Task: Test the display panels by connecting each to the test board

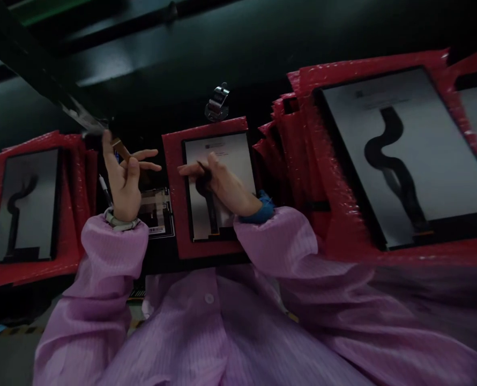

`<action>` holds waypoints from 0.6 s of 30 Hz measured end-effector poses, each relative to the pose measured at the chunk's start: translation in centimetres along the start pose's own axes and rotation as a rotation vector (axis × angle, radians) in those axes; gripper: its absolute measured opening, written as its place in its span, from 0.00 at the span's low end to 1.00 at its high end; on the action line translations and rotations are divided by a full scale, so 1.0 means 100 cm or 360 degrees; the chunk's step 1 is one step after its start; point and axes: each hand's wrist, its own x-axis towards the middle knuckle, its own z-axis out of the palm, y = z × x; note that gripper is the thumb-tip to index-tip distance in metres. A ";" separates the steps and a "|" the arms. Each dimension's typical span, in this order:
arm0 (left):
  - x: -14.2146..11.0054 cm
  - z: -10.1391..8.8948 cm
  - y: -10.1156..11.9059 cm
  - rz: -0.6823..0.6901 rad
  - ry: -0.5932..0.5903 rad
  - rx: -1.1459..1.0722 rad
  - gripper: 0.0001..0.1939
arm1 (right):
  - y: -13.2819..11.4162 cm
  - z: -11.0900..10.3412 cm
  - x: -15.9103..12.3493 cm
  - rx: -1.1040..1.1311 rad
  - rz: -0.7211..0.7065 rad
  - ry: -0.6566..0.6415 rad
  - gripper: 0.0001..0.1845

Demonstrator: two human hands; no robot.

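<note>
In front of me a display panel (238, 155) with a pale back and dark border lies on a red bubble-wrap bag (174, 214). A black flex cable (211, 212) rises from its lower edge. My right hand (230, 187), blue band at the wrist, is over the panel with thumb and fingers closed about the cable's upper end. Left of the panel, my left hand (124, 185) is raised, pinching a small brownish-gold strip (121, 150) near the thumb; its other fingers stretch out to the right. What the strip is I cannot make out.
Stacked red bags bear more panels on the left (33, 214) and right (435, 161). A shiny metal fitting (217, 102) stands behind the middle panel. A white pen-like stick (105, 188) and a labelled dark part (157, 212) lie by my left hand. A dark metal frame crosses the back.
</note>
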 end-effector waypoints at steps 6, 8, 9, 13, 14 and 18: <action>-0.007 0.003 0.015 -0.0142 -0.0137 0.0017 0.19 | -0.002 -0.004 0.000 -0.0232 -0.0162 -0.0193 0.24; -0.009 0.001 0.018 -0.0149 -0.0286 0.0167 0.16 | -0.004 -0.005 0.000 -0.0322 -0.0198 -0.0242 0.21; -0.009 0.000 0.020 -0.0143 -0.0370 0.0241 0.15 | -0.005 -0.006 -0.001 -0.0368 -0.0225 -0.0265 0.21; -0.010 -0.001 0.021 0.0010 -0.0621 0.0440 0.12 | -0.005 -0.006 -0.002 -0.0642 -0.0388 -0.0346 0.22; -0.010 -0.001 0.021 0.0057 -0.0662 0.0481 0.12 | -0.004 -0.006 -0.002 -0.0726 -0.0440 -0.0355 0.22; -0.010 0.003 0.023 0.0121 -0.0790 0.0645 0.13 | 0.001 -0.006 -0.002 -0.1001 -0.0601 -0.0389 0.24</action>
